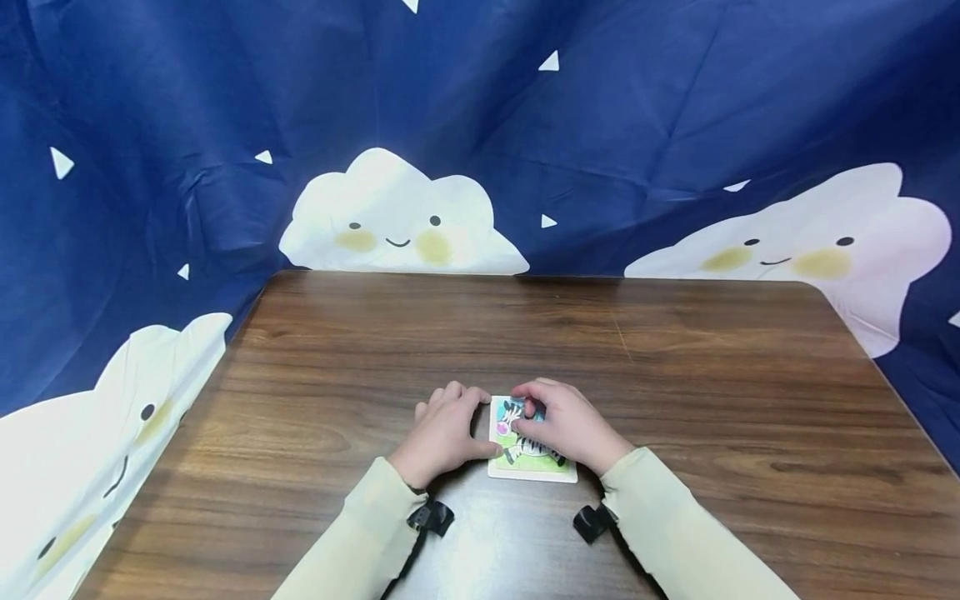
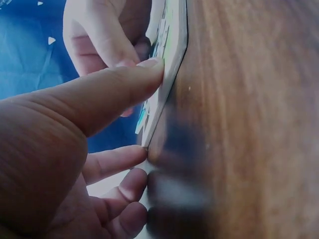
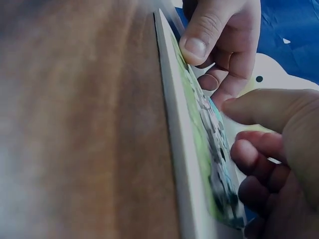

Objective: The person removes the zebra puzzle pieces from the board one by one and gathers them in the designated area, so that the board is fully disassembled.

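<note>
A small jigsaw puzzle [image 1: 535, 462] with a zebra picture and a white rim lies flat on the wooden table. My left hand [image 1: 444, 437] is at its left side, fingers spread. The left thumb [image 2: 142, 77] presses on the puzzle's rim, and the left index fingertip touches its upper left corner. Over the puzzle's upper part is my right hand [image 1: 573, 425], its thumb [image 3: 249, 107] down near the zebra's head. The other right fingers curl by the far edge. Whether a loose piece is between them is hidden.
The brown wooden table [image 1: 337, 358] extends around the puzzle on all sides. Behind it hangs a dark blue cloth [image 1: 585, 108] printed with smiling clouds. Black straps with small cameras [image 1: 431, 517] are on both wrists, over pale sleeves.
</note>
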`<action>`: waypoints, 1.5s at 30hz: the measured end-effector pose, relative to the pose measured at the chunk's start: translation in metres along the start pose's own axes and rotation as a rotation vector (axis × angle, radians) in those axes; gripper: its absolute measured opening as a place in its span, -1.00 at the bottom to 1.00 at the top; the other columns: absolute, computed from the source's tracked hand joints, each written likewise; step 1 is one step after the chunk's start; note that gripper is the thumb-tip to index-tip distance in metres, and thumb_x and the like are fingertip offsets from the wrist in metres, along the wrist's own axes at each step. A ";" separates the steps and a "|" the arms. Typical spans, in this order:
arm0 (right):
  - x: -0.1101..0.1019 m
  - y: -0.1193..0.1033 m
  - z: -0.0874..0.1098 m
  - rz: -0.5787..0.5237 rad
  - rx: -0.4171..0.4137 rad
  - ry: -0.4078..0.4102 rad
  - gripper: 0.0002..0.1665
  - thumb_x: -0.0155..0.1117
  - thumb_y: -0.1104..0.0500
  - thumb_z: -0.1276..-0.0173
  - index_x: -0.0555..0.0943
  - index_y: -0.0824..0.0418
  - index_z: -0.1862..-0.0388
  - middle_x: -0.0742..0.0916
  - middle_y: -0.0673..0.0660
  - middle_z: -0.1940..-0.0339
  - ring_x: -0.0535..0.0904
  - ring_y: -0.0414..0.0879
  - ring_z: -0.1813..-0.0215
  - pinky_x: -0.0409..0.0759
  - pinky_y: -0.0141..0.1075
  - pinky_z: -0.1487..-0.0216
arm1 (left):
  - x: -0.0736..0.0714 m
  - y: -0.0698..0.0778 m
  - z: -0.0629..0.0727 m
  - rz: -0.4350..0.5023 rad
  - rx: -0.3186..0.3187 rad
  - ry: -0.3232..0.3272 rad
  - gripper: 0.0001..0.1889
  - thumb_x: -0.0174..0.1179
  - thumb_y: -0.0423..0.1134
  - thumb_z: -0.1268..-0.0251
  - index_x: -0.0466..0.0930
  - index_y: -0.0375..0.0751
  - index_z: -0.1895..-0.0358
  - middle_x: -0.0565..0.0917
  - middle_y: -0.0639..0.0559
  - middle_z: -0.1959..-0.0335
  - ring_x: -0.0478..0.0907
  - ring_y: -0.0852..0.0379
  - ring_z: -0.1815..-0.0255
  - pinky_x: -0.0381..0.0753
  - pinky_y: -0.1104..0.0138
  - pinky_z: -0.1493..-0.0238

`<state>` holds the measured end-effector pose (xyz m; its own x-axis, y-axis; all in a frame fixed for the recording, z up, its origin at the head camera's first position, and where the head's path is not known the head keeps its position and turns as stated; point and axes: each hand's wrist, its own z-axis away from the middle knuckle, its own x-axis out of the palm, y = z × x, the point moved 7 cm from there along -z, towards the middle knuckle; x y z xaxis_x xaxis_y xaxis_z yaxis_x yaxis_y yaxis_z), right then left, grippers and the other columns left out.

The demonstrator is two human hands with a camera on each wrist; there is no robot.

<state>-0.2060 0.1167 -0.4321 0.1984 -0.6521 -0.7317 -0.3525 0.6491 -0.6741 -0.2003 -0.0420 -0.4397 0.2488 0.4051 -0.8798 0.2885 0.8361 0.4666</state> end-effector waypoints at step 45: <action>-0.003 0.005 -0.001 -0.079 0.123 0.109 -0.83 0.38 0.28 -0.23 0.75 0.09 0.21 0.73 -0.07 0.25 0.55 -0.16 0.26 0.49 -0.23 0.15 | -0.002 0.002 -0.001 0.006 0.021 0.055 -0.47 0.41 0.13 -0.13 0.58 0.12 -0.18 0.50 0.05 0.13 0.39 0.00 0.13 0.26 0.08 0.19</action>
<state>-0.2095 0.1211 -0.4330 0.1189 -0.7372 -0.6651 -0.2241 0.6326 -0.7413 -0.2011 -0.0409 -0.4372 0.1998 0.4298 -0.8805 0.3063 0.8262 0.4728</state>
